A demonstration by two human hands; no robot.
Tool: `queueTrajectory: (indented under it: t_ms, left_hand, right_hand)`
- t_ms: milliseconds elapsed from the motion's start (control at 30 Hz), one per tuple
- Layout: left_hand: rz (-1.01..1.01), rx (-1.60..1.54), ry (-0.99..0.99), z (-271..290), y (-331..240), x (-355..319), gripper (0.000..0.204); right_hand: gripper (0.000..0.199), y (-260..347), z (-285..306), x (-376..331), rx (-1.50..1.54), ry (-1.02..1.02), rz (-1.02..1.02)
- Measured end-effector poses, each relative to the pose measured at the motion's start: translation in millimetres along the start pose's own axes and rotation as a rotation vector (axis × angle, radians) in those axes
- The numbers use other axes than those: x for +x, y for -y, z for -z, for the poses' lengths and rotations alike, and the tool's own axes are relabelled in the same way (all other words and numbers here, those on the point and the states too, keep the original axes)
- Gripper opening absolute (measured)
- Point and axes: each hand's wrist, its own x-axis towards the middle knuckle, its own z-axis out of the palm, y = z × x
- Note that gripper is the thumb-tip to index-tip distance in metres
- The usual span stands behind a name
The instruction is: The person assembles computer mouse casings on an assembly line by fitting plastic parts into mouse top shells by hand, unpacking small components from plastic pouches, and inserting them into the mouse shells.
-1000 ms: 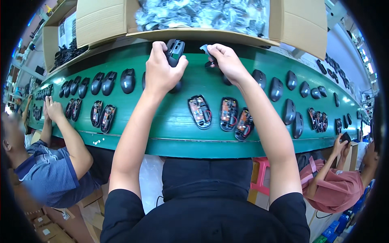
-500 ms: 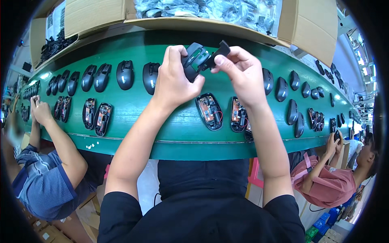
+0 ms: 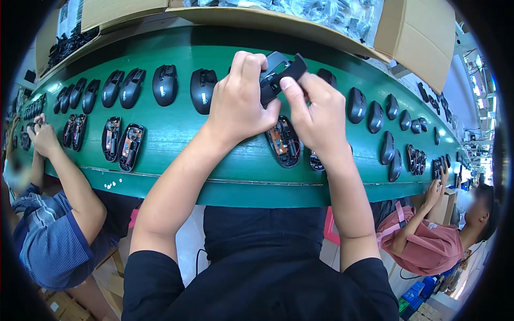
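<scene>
- The left hand is clamped on a black mouse shell, fingers curled over its top, holding it above the green surface.
- The right hand pinches the same shell from the other side, thumb pressed on its edge.
- Just below the hands lies an open mouse base with its circuit board showing.
- A row of closed black mice lies along the far side of the surface.

A large brown cardboard box stands at one o'clock beyond the green surface, flaps open, filled with clear plastic bags. A second cardboard box sits at eleven o'clock. More small cartons lie at seven o'clock on the floor.
</scene>
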Motion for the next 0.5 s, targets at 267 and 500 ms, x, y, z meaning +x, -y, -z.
queueTrajectory:
  t_ms: [267, 500]
  left_hand:
    - [-0.033, -0.035, 0.03, 2, 0, -3, 0.061]
    - [-0.017, -0.005, 0.042, 7, 3, -4, 0.063]
  right_hand:
    - [0.038, -8, 3, 4, 0.445, -0.089, -0.268]
    - [0.018, 3, -2, 0, 0.251, -0.204, -0.039]
